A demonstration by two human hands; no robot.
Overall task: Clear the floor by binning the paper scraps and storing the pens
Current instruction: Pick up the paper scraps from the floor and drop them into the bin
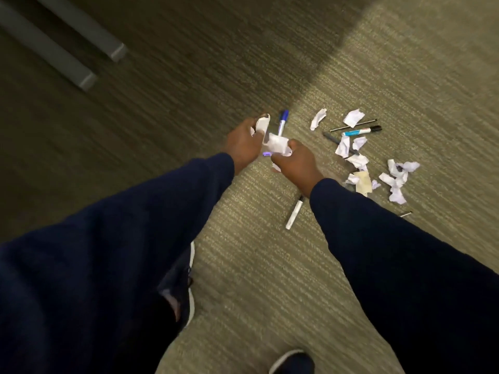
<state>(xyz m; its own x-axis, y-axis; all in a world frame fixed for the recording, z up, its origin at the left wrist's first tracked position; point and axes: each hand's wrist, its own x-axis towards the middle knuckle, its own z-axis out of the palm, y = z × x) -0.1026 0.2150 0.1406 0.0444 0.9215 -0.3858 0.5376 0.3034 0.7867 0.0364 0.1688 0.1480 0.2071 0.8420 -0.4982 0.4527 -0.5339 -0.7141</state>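
Held scraps [276,144] are crumpled white paper, up off the carpet [243,265], bunched between both hands mid-scene. Left hand [243,143] has its fingers curled round one piece that pokes out on the far side. Right hand [297,163] pinches the other wad from the right, and the two hands nearly touch.

Blue marker [282,121] lies just beyond the hands, at the edge of a diagonal shadow – dark carpet to the left and far, lit carpet to the right. White marker [294,211] lies just near of the right wrist, partly under the sleeve.

Loose scraps [397,182] are spread in a band right of the hands, from far to near-right, mixed with pens. The teal marker [361,130] and thin black pen [352,125] lie side by side at the far end. The grey pen [330,137] is partly under a scrap. A tan scrap [363,180] sits among the white ones.

Bare carpet runs from the white marker to the near shoe [293,361]. Two grey bars [46,47] end at far left – well apart from the litter.
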